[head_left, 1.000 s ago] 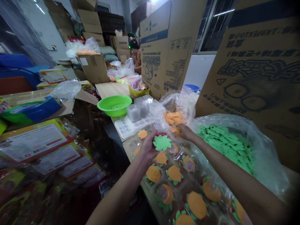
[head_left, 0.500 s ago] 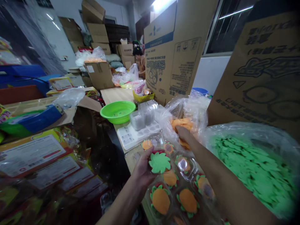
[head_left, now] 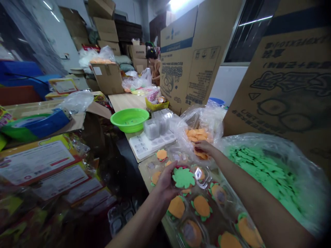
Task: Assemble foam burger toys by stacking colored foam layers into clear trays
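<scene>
My left hand [head_left: 165, 184] holds a small stack topped by a green leaf-shaped foam piece [head_left: 183, 177] over a clear plastic tray [head_left: 207, 210] whose cups hold orange discs on green leaves. My right hand [head_left: 204, 148] reaches into a clear bag of orange foam discs [head_left: 198, 132], fingers resting on the discs; whether it grips one I cannot tell. A large clear bag of green foam leaves [head_left: 261, 168] lies to the right of my right arm.
A green bowl [head_left: 129, 119], stacked clear cups [head_left: 156, 125] and a white tray [head_left: 150, 143] sit farther along the table. Tall cardboard boxes [head_left: 190, 55] stand at the right. Packaged toy cards [head_left: 43, 162] fill the left. A person [head_left: 155, 65] stands at the back.
My left hand stays on the green-topped stack as the view shifts. My right hand remains in the orange disc bag, having moved slightly within it.
</scene>
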A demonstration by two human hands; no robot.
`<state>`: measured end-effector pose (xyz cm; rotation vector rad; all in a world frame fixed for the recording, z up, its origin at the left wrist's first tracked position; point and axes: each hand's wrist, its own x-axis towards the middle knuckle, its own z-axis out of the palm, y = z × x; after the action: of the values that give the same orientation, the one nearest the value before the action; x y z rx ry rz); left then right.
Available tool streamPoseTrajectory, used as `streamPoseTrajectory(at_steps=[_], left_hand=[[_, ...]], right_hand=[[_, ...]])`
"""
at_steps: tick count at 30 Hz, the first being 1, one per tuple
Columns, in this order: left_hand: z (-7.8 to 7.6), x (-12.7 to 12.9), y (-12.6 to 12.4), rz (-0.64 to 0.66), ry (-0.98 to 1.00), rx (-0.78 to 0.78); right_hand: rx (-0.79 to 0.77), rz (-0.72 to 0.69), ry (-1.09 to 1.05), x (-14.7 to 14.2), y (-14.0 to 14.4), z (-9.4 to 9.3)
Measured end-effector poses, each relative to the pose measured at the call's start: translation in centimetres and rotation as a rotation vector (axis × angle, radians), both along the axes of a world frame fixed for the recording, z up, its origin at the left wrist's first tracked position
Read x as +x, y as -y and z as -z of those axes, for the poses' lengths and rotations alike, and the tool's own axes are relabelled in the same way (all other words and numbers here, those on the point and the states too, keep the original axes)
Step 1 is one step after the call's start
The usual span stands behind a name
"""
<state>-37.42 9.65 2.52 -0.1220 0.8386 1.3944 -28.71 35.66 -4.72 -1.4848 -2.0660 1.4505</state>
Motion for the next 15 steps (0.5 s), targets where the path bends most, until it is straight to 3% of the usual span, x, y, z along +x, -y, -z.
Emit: streamPoseTrajectory(at_steps=[10,15], left_hand=[[0.0,-1.0,0.8,-0.079,-0.011,-0.029],[0.3,-0.2,0.4,-0.049,-0.002,-0.050]], right_hand=[[0.045,0.124,-0.067,-2.3,-1.1,1.6],[-0.056,0.239,-0.220,-1.1,-0.6,-0.2]])
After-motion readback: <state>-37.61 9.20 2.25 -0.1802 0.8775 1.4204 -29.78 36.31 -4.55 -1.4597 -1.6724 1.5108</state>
